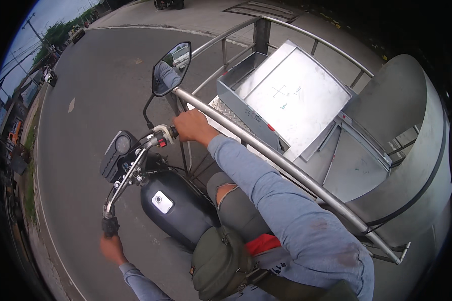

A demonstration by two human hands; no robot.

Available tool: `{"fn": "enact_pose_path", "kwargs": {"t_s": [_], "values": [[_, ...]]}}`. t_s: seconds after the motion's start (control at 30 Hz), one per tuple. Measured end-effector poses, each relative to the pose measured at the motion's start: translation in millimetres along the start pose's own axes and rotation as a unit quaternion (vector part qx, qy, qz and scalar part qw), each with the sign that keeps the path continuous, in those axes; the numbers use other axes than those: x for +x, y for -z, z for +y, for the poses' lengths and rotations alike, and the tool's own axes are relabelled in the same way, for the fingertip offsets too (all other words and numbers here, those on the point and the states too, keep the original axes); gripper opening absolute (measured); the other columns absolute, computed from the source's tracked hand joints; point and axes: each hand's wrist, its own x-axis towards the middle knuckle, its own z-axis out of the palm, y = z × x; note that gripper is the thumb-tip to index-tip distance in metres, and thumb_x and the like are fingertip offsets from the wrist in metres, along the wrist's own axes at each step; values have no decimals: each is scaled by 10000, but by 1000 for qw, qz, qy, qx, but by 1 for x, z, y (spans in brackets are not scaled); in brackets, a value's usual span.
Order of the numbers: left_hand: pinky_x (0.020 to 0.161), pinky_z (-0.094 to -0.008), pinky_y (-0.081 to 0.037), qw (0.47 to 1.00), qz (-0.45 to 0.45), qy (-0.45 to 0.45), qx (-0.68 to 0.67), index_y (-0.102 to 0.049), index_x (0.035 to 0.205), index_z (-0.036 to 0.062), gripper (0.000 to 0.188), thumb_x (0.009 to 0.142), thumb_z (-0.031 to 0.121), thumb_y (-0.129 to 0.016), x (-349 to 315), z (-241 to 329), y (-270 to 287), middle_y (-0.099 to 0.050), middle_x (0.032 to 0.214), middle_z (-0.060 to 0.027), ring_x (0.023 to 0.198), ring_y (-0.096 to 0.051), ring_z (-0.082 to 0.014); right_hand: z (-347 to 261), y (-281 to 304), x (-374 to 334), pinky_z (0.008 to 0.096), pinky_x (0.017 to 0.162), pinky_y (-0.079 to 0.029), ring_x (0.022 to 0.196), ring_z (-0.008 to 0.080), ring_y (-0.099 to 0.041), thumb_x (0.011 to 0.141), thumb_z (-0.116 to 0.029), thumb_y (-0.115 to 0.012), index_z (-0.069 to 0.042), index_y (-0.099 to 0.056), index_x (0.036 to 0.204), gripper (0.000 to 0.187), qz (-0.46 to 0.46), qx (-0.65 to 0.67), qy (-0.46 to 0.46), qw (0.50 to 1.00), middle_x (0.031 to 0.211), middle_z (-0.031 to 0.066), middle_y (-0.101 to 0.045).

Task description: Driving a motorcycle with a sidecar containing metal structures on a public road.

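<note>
I sit astride a motorcycle with a black fuel tank (173, 205) and a silver filler cap (161, 201). My right hand (195, 126) is closed round the right end of the handlebar (130, 175), beside a red switch (161, 142). At the other end, my left hand (112, 248) wraps the left grip, its fingers partly hidden by the black control housing (110, 227). Between the two hands sits a dark instrument cluster (119, 153). A mirror (172, 68) on a black stem rises by my right hand and reflects a white vehicle and a grey-blue sleeve.
A sidecar with a metal rail (266, 143) is fixed on the right. It carries a pale metal panel (294, 95), a grey metal box (246, 110) and a large curved sheet (412, 165). An olive bag (221, 263) hangs at my waist. Vehicles (48, 76) stand along the road (85, 125).
</note>
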Motion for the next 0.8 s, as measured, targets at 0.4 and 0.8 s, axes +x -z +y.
{"fn": "enact_pose_path", "kwargs": {"t_s": [0.4, 0.8], "values": [[943, -582, -650, 997, 7, 51, -51, -916, 1233, 132, 399, 849, 234, -880, -15, 27, 34, -883, 1095, -236, 1074, -840, -485, -9, -7, 4, 569, 894, -687, 1007, 433, -868, 821, -200, -879, -88, -839, 1145, 345, -22, -28, -3, 999, 1024, 219, -869], [950, -584, -663, 996, -22, 55, -73, -916, 1265, 154, 435, 846, 265, -881, -10, 22, 44, -888, 1102, -217, 1077, -847, -462, -19, -10, -1, 574, 908, -678, 1009, 431, -875, 840, -219, -885, -118, -844, 1176, 353, -20, -40, -7, 999, 1005, 201, -878]]}}
